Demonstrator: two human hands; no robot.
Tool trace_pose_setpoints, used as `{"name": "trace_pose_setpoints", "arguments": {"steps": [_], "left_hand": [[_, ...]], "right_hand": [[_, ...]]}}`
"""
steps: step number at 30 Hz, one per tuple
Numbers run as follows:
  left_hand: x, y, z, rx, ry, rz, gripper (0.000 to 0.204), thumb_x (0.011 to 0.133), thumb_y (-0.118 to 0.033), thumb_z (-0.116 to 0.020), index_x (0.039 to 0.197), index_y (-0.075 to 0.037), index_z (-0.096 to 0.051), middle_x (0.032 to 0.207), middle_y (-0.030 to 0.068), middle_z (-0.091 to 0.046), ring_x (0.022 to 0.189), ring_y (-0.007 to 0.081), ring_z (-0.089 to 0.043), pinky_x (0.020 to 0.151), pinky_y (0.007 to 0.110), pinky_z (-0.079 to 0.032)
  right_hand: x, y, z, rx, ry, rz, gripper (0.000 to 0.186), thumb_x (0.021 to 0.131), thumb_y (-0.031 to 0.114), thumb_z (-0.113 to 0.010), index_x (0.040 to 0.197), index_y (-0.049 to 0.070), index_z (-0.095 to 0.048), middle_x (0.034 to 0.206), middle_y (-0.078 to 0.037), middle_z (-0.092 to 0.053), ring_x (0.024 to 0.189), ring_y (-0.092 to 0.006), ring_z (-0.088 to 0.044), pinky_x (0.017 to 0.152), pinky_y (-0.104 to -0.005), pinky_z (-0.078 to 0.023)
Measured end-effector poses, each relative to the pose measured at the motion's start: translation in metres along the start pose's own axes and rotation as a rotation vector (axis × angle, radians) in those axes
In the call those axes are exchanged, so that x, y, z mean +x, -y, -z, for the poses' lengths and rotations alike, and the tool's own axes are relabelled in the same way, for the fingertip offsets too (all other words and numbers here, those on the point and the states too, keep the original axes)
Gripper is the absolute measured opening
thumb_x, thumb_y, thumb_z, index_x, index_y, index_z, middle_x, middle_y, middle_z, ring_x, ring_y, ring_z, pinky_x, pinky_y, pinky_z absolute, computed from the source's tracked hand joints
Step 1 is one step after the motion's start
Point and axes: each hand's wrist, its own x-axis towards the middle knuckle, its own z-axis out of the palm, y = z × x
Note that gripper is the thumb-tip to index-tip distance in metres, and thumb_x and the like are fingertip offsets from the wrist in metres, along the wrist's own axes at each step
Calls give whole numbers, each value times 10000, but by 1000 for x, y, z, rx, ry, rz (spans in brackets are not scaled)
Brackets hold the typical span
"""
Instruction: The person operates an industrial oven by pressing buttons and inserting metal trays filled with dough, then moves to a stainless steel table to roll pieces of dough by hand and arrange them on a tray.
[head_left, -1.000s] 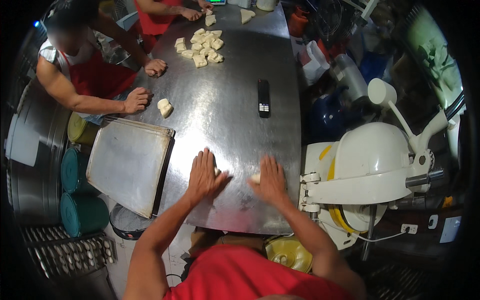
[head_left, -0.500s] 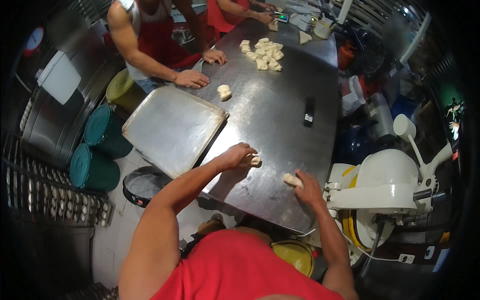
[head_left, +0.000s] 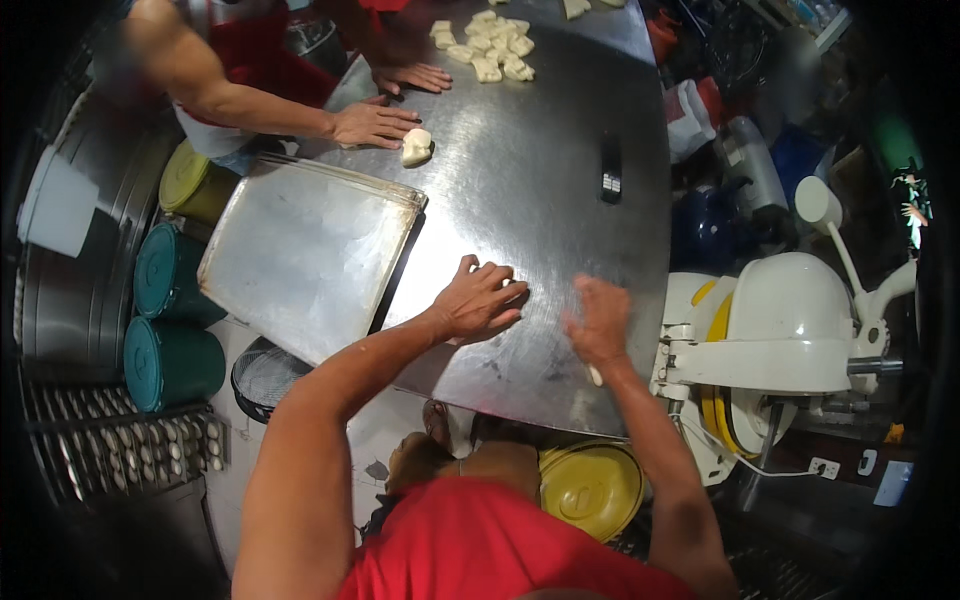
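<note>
On the steel table (head_left: 545,240), my left hand (head_left: 482,300) presses down with curved fingers, cupped over a piece of dough that is almost wholly hidden beneath the palm. To its right, my right hand (head_left: 600,322) is smeared by motion, its fingers curled over. A pale end of a second dough piece (head_left: 596,375) sticks out below its palm, near the wrist; the rest is covered. Farther off lies a single dough lump (head_left: 417,147), and a pile of cut dough pieces (head_left: 490,45) is at the far end.
Large metal baking trays (head_left: 310,250) overlap the table's left edge. A co-worker's hands (head_left: 375,122) rest flat beyond them. A dark handheld device (head_left: 611,170) lies toward the right edge. A white mixer (head_left: 770,330) stands at the right; lidded teal bins (head_left: 172,360) are on the left floor.
My view has shifted, so the table sits higher in the picture. Both hands have moved over their dough pieces, which now barely show. The co-worker's fingers are more spread beside the single lump.
</note>
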Motion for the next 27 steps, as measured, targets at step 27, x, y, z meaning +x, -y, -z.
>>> {"name": "trace_pose_setpoints", "arguments": {"steps": [27], "left_hand": [[-20, 12, -26, -31, 21, 79, 744, 843, -734, -538, 1324, -168, -567, 1487, 145, -409, 1340, 372, -388, 1123, 655, -194]], "right_hand": [[-38, 3, -21, -69, 223, -44, 695, 877, 503, -678, 1382, 51, -521, 1435, -199, -477, 1359, -400, -404, 1164, -541, -279]]}}
